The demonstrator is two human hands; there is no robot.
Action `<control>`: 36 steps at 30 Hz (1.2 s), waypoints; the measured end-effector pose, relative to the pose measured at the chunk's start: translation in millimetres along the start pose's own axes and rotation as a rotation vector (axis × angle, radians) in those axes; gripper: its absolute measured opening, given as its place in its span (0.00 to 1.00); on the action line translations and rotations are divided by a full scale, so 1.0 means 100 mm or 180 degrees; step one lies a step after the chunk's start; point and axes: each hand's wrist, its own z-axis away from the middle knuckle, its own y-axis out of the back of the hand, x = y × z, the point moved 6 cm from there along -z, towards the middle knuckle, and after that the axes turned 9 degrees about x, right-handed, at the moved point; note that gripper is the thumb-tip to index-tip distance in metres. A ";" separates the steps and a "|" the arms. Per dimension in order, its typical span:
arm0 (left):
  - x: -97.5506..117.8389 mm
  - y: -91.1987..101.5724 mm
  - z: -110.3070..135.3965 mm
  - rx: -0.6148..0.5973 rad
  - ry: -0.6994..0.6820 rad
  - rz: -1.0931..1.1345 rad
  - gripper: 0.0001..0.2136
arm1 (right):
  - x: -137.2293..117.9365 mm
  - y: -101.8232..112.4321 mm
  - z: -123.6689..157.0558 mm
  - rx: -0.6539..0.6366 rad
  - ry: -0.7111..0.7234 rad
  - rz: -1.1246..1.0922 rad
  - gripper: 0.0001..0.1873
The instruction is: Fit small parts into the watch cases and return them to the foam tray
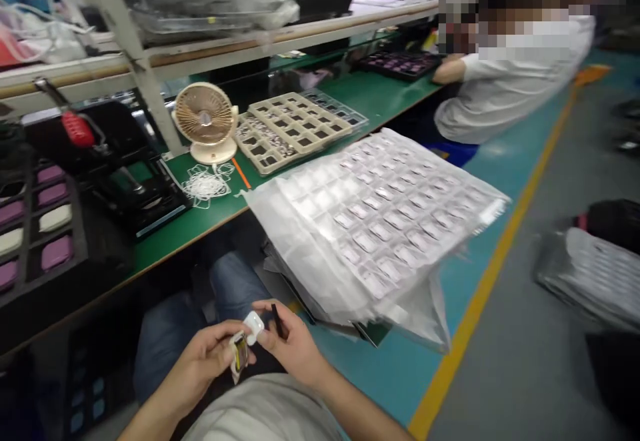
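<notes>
Over my lap, my left hand (203,359) is closed around a small open electronic device (241,354) with a pale shell and a dark and yellow inside. My right hand (297,345) pinches a small white plastic piece (254,326) between thumb and index finger, right at the top of the device. Whether the two parts are joined I cannot tell. A short black stick (277,321) also sits in my right hand, jutting up between the fingers.
A plastic-wrapped tray (390,214) of small parts sits at my right. On the green bench (215,227) are a fan (206,121), a beige compartment tray (295,127), a black fixture (135,191) and a foam tray (90,227) of purple and white cases. A co-worker (515,81) sits beyond.
</notes>
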 end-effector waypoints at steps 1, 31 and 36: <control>0.04 0.11 0.03 0.0113 -0.0051 0.0249 0.23 | 0.00 -0.12 -0.07 -0.0074 -0.0023 -0.0281 0.19; 0.52 1.08 0.13 0.1636 -0.1680 0.0575 0.17 | -0.57 -1.22 -0.72 -0.1026 0.1648 0.0994 0.23; 0.57 1.06 0.10 0.1701 -0.1842 0.0551 0.17 | -0.70 -1.23 -0.70 -0.1047 0.2097 0.1055 0.23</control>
